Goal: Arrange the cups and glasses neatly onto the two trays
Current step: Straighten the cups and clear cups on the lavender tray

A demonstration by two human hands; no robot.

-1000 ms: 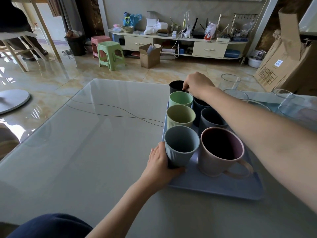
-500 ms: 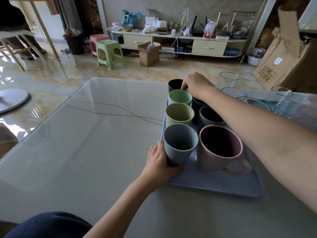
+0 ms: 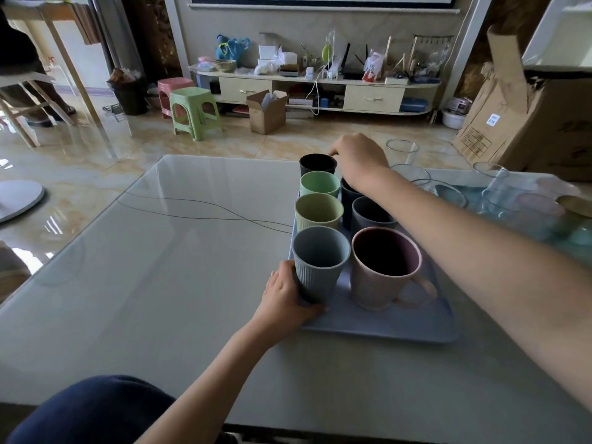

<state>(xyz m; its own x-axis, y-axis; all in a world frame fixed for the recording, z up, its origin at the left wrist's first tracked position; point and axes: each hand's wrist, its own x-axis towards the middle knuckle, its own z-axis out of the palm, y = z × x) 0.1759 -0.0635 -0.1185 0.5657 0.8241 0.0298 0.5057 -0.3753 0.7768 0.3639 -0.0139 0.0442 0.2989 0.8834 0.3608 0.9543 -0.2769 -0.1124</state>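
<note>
1. I see the blue tray [image 3: 384, 325] lying on the glass table [image 3: 144, 283], its long axis running from the near edge toward the far edge, set right of the table's middle.
2. On the tray the cups stand upright, mouths up, in two columns along that axis. Left column, near to far: grey-blue ribbed cup [image 3: 320, 267], yellow-green cup [image 3: 318, 211], green cup [image 3: 319, 184], black cup [image 3: 317, 164]. Right column: pink mug [image 3: 381, 270] nearest, a dark grey cup [image 3: 368, 214] behind it, and a dark blue cup [image 3: 349, 195] partly hidden by the forearm.
3. The pink mug's handle points toward the tray's right edge.
4. My left hand [image 3: 285, 299] sits at the tray's near left corner, fingers wrapped around the lower part of the grey-blue ribbed cup.
5. My right hand [image 3: 358, 155] reaches to the tray's far end, fingers curled down beside the black cup's rim; I cannot tell whether they grip anything.
6. Clear glasses [image 3: 402, 152] stand beyond the tray's right edge, by the table's far right side, some on a second tray [image 3: 474, 190] whose outline I cannot make out well.
7. The tray's near strip is bare, and the table's whole left half is open.
</note>
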